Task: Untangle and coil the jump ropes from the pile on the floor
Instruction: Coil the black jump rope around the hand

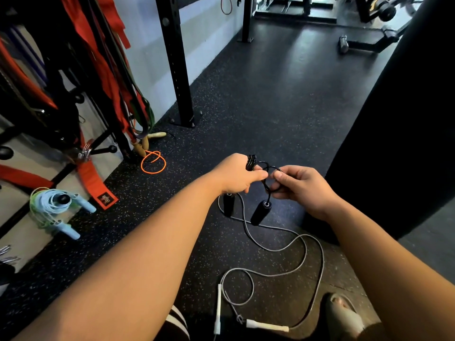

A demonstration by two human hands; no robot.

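Note:
My left hand [236, 175] grips a coiled bundle of the black jump rope [251, 162], and one black handle [229, 204] hangs below that fist. My right hand [302, 187] pinches a loop of the same black cord beside it. The second black handle [261, 212] dangles under the loop between both hands. A grey jump rope [293, 244] with thin white handles [267, 325] lies loosely spread on the floor in front of me. An orange rope [153, 162] with wooden handles lies by the rack base.
A coiled light-blue and green jump rope [57, 207] hangs on a rack peg at the left, among red straps [98, 70] and bands. A black upright post [177, 62] stands ahead, a black punching bag [403, 134] at the right. My sandalled foot [342, 313] shows at the bottom right.

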